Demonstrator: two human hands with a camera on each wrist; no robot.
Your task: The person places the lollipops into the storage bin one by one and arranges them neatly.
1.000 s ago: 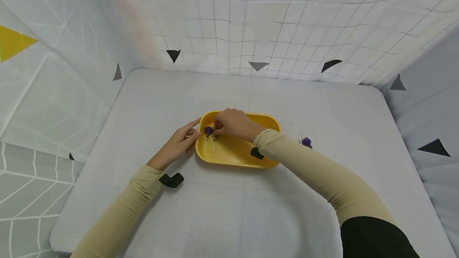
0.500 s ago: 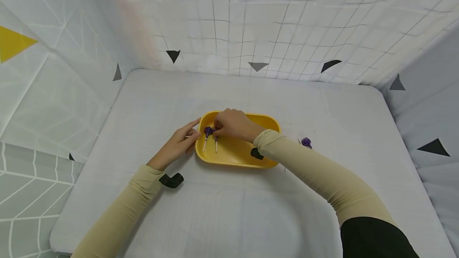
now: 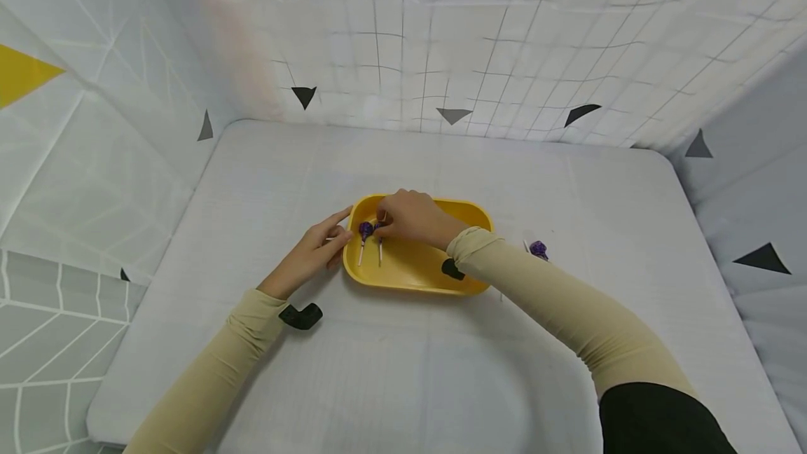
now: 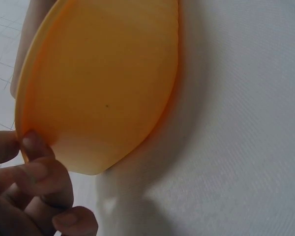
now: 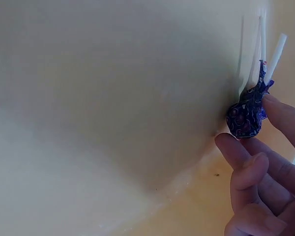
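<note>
A yellow tray (image 3: pixel 435 279) stands on the white table. At its left end my left hand (image 3: pixel 315 247) holds the rim; in the left wrist view its fingers (image 4: pixel 37 169) lie at the edge. Inside the tray's left part, my right hand (image 3: pixel 412 217) pinches a purple-wrapped lollipop, whose white stick (image 3: pixel 380 252) points toward me. Another purple lollipop (image 3: pixel 365 231) lies just left of it, also stick toward me. In the right wrist view the two overlap, with the wrapped head (image 5: pixel 244 120) of the front one by my fingertips.
One more purple lollipop (image 3: pixel 539 250) lies on the table right of the tray, partly hidden by my right sleeve (image 3: pixel 555 300). A thin white stick end shows below that sleeve. Patterned white sheets (image 3: pixel 504 40) enclose the table at the back and sides.
The stick of the lollipop at my right hand has swung slightly right and stands straighter. The neighbouring lollipop has shifted a little. My left hand keeps its place on the tray.
</note>
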